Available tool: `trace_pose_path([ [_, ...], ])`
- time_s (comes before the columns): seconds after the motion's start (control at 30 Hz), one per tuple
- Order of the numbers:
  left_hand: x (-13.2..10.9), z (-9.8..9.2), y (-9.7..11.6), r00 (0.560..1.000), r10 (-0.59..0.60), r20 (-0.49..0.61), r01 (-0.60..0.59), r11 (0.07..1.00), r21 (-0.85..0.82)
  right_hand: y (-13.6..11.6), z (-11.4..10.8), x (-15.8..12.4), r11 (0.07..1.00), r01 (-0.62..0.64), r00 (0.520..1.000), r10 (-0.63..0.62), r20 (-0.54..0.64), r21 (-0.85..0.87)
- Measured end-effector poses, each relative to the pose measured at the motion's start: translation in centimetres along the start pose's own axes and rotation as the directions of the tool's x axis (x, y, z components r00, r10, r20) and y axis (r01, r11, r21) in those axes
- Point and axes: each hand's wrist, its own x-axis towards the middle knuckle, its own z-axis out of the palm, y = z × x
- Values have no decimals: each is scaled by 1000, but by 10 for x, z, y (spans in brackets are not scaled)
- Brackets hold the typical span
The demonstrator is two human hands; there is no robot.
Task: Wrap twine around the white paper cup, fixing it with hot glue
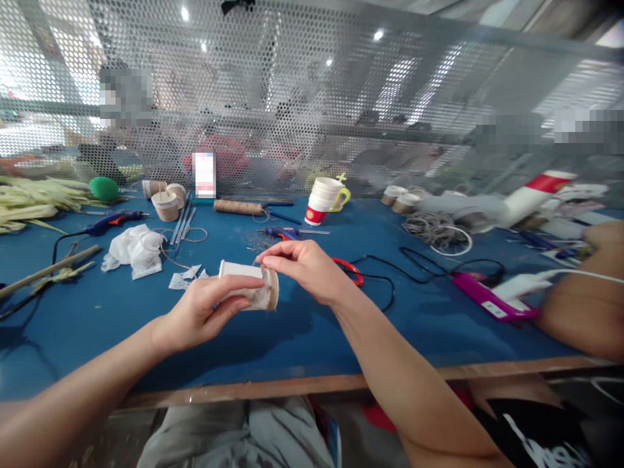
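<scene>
My left hand (205,305) is closed round a white paper cup (238,270) lying on its side above the table. Tan twine (273,290) is wound in a band near the cup's right end, with a whitish patch beside it. At the cup's upper edge, my right hand (297,266) is closed in a pinch on what looks like a strand of the twine; its fingertips hide most of it. A loose length of twine (182,263) trails over the table left of the cup. Behind my right hand lies a blue glue gun (283,233).
Stacked paper cups (319,201), a twine roll (238,207) and a phone (203,175) stand or lie at the back. White cloth (134,250) and another glue gun (114,221) lie left. At right are cables, a purple power strip (492,299) and another person's arm (585,292).
</scene>
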Motion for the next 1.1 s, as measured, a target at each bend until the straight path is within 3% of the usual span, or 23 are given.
trace_pose_path([
  [0.23, 0, 0, -1, 999, -44, 4, 44, 998, -34, 0, 2, -2, 995, 45, 999, -44, 21, -92],
  [0.37, -1, -1, -1, 985, -169, -44, 165, 982, -94, 4, 0, 1, 991, 62, 995, -52, 85, -117],
  [0.57, 3, 3, -8, 881, -458, -118, 397, 853, -339, 10, -2, 6, 994, 65, 987, -76, -143, -84],
  [0.73, 4, 6, -13, 823, -558, -101, 480, 780, -401, 4, 3, -1, 997, 77, 993, -79, 87, 26],
  [0.87, 3, 6, -14, 849, -523, -80, 486, 831, -271, 4, 6, -1, 997, 27, 994, -35, 104, 78],
  [0.93, 3, 4, -14, 854, -514, -79, 473, 831, -294, 5, 6, 0, 996, 48, 993, -56, 104, 76],
  [1.0, 5, 2, -16, 836, -542, -84, 458, 774, -438, 4, 4, 0, 994, 108, 988, -110, 110, 18],
  [1.1, 8, -1, -17, 790, -613, -9, 439, 577, -689, 2, 2, -2, 959, 256, 959, -235, 161, -122],
])
